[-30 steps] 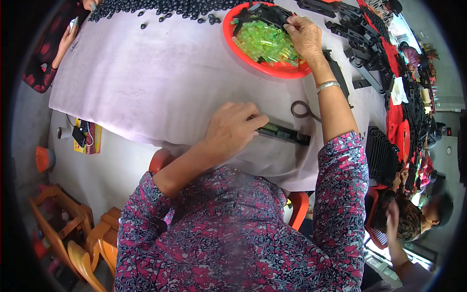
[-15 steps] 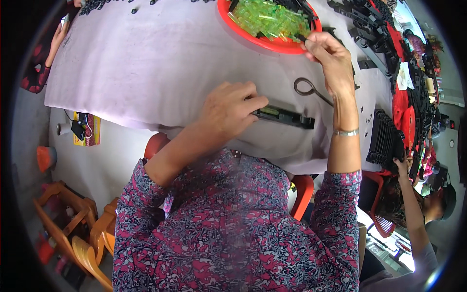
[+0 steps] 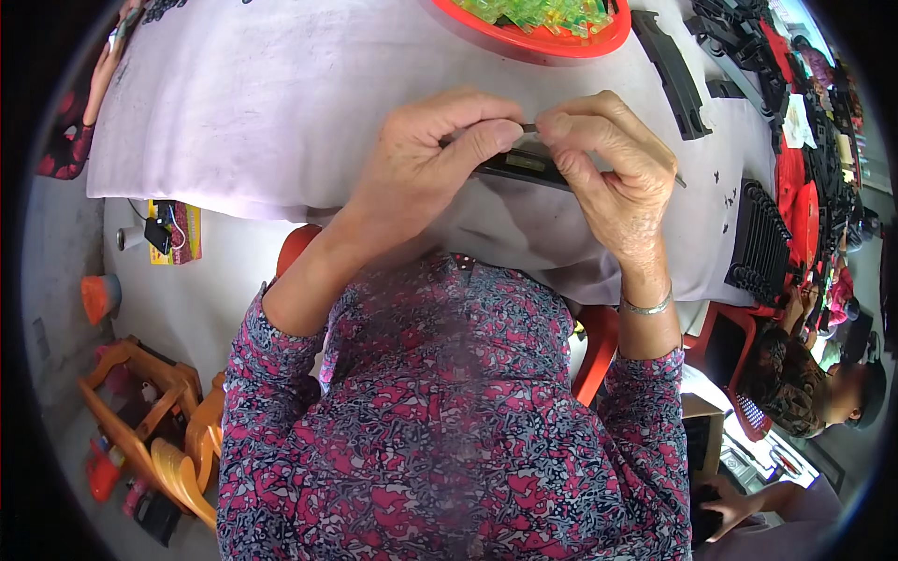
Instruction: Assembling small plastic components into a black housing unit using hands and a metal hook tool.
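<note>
Grip: your left hand (image 3: pixel 409 154) and right hand (image 3: pixel 625 168) pinch a dark piece (image 3: pixel 530 128) between them; below, over the surface (image 3: pixel 253 112), is the bar (image 3: pixel 524 175), its vial (image 3: pixel 525 162) apparently seated, the piece outside.

Left of the fingers (image 3: pixel 506 134) and lower, a yellow box (image 3: pixel 195 225), an orange bucket (image 3: pixel 96 299) and wooden chairs (image 3: pixel 174 467) are seen. Far to the right of the fingers, a white paper (image 3: pixel 798 124) is seen and, lower, a red chair (image 3: pixel 745 327).
</note>
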The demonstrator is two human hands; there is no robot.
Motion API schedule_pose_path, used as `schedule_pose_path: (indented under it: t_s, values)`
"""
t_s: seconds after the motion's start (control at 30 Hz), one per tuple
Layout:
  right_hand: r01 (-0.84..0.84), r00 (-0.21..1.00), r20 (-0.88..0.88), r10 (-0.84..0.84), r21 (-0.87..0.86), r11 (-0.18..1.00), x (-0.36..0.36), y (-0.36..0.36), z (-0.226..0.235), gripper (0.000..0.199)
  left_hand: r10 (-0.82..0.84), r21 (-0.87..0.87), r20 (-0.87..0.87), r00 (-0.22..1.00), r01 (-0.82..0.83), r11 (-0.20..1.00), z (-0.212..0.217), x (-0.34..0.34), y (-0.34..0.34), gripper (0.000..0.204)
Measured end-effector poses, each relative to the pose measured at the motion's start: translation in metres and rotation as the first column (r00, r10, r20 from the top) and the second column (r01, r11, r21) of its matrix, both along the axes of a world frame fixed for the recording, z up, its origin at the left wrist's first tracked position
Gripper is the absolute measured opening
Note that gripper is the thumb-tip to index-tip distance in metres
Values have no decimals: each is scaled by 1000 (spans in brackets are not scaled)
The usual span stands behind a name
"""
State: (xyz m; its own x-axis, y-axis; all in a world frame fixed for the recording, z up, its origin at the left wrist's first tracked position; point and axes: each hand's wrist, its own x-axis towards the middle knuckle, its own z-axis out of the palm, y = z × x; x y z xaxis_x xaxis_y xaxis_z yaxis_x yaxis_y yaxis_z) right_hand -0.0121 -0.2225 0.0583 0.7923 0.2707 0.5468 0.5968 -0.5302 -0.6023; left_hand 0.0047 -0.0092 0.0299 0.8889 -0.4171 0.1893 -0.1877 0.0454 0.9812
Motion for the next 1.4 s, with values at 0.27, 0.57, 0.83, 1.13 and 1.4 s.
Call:
schedule_pose_path:
  t_s: [0.27,0.57,0.83,1.13,1.4]
  values:
    - [99,970,-237,-59,161,982,-2,5,1,23,12,-73,-156,988,-23,997,1,3,7,18]
    - [288,861,-509,1,489,824,-22,4,-9,15,8,10,-67,998,-7,1000,1,-2,-7,12]
    - [393,806,-591,-37,486,781,-31,1,-9,8,-77,92,-29,997,79,993,2,1,-14,14]
    - [448,762,-639,-105,402,799,-33,2,-6,4,-81,216,299,951,16,976,-5,2,-15,23]
    - [541,653,-734,-187,280,793,-36,-4,-14,5,-62,410,586,808,-230,883,-27,8,-12,39]
